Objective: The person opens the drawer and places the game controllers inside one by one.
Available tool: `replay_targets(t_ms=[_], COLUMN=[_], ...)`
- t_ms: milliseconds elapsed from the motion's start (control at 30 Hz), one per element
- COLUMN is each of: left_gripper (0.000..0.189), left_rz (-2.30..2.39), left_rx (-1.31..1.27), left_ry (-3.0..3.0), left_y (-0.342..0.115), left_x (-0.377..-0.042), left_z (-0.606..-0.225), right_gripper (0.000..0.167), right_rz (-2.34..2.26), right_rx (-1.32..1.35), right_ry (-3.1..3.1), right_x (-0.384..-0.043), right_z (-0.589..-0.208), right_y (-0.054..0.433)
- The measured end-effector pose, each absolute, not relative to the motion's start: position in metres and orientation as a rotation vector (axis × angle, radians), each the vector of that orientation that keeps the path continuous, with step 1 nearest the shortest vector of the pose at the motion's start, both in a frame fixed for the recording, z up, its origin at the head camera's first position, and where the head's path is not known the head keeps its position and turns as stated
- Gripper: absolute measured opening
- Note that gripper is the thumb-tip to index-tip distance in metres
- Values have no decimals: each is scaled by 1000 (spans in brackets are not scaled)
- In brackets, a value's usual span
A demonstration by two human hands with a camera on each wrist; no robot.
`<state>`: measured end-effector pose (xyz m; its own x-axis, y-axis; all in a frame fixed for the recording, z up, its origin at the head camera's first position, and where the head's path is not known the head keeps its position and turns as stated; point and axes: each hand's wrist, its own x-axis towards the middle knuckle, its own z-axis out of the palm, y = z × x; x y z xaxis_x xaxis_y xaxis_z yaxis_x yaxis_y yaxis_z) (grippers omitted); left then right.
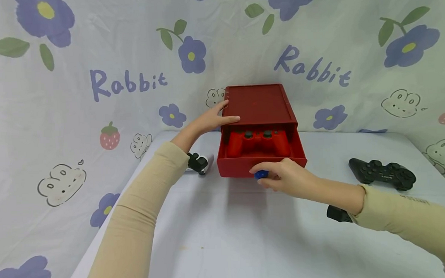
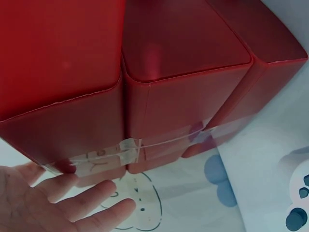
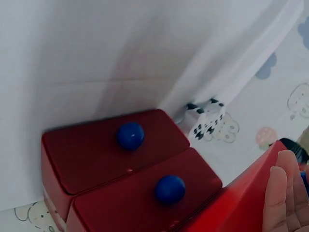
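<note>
A red drawer box [image 1: 257,106] stands at the back of the table, its top drawer [image 1: 231,167] pulled out. Inside that drawer lies a red game controller [image 1: 258,143] with dark thumbsticks. My right hand [image 1: 284,178] pinches the blue knob [image 1: 260,174] on the drawer's front. With fingers spread, my left hand [image 1: 211,119] is at the top left edge of the box; in the left wrist view the hand [image 2: 58,203] lies along the box's taped side. Two more drawer fronts with a blue knob [image 3: 170,189] each show shut in the right wrist view.
A black game controller [image 1: 382,173] lies at the right of the table. Nearer, another black object [image 1: 338,213] is partly behind the right sleeve. White controllers with black parts [image 1: 201,162] are left of the box, partly behind the left arm. A patterned cloth [image 1: 129,43] hangs behind.
</note>
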<state>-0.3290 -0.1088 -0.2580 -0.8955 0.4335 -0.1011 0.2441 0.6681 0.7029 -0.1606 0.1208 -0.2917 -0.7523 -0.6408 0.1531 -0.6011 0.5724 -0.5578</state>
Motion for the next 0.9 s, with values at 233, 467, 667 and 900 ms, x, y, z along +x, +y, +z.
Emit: replay_targets(t_ms=[233, 467, 667, 900], left_gripper=[86, 86, 86, 87], left_rz=[1052, 1075, 1060, 1033], left_rx=[551, 533, 535, 518], left_ry=[2631, 2623, 2625, 2643], left_y=[-108, -107, -108, -107], left_x=[-328, -329, -328, -328], left_z=[-258, -258, -257, -259], right_gripper=[29, 29, 33, 33], right_rz=[-914, -927, -936, -1053], right_rx=[-1021, -1025, -1042, -1009], right_ry=[2726, 2746, 2777, 2803], right_x=[-171, -173, -173, -189], right_z=[-290, -288, -290, -294], right_y=[120, 120, 120, 125])
